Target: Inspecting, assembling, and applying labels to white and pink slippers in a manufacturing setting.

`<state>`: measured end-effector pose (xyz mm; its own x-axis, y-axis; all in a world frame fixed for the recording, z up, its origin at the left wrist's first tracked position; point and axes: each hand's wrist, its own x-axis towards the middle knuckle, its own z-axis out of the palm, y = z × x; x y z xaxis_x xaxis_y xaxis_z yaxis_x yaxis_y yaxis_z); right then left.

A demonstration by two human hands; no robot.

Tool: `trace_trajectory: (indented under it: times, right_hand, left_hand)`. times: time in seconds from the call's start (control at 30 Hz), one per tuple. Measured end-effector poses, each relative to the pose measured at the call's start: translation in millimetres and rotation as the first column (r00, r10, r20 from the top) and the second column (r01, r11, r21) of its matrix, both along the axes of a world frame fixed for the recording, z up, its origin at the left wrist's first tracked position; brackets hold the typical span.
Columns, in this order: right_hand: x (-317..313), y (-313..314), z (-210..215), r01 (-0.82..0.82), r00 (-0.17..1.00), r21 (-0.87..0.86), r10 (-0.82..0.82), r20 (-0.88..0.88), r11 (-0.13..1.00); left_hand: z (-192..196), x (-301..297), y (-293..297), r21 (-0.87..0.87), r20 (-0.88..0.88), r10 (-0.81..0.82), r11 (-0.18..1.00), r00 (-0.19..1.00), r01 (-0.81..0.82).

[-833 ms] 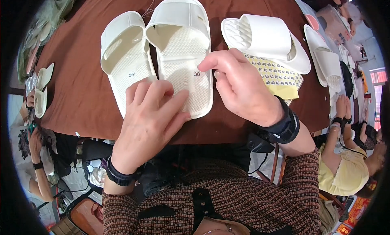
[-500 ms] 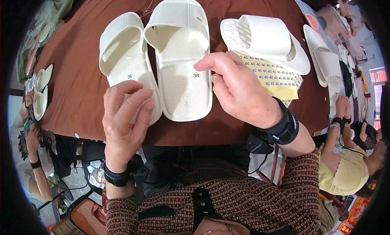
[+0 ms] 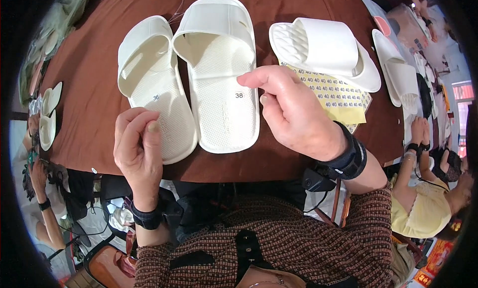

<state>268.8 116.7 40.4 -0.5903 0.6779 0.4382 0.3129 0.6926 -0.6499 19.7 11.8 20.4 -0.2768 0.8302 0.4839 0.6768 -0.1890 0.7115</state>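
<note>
Two white slippers lie side by side ahead of the hands, and each already carries a round sticker on its insole. The right hand (image 3: 294, 111) hovers loosely curled, empty, just right of the larger slipper (image 3: 221, 73). The left hand (image 3: 139, 148), half closed and holding nothing, overlaps the smaller slipper (image 3: 152, 83) at its heel. Beyond the right hand, a yellow sticker sheet (image 3: 338, 96) lies under another slipper (image 3: 323, 51), whose insole is hidden, so it looks still unlabelled.

**One head view, looking down**

A single fisheye camera on the person's head looked steeply down, close over the near edge of the brown worktop (image 3: 89, 73). Its rim bent straight lines; the person's lap filled the bottom.
</note>
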Motion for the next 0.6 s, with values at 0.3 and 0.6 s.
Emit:
trace_trajectory:
  times: [0.3,0.6]
  right_hand:
    - [3.7,0.6,1.7,-0.08,0.997,0.029,0.079,0.023,0.996]
    - [1.2,-0.9,0.9,-0.027,0.999,0.002,0.027,0.032,1.0]
  left_hand:
    - [-2.7,0.1,-1.8,0.002,0.091,0.026,1.0,0.995,-0.027]
    - [-3.8,-0.8,-2.6,-0.006,0.093,0.039,0.999,0.995,-0.039]
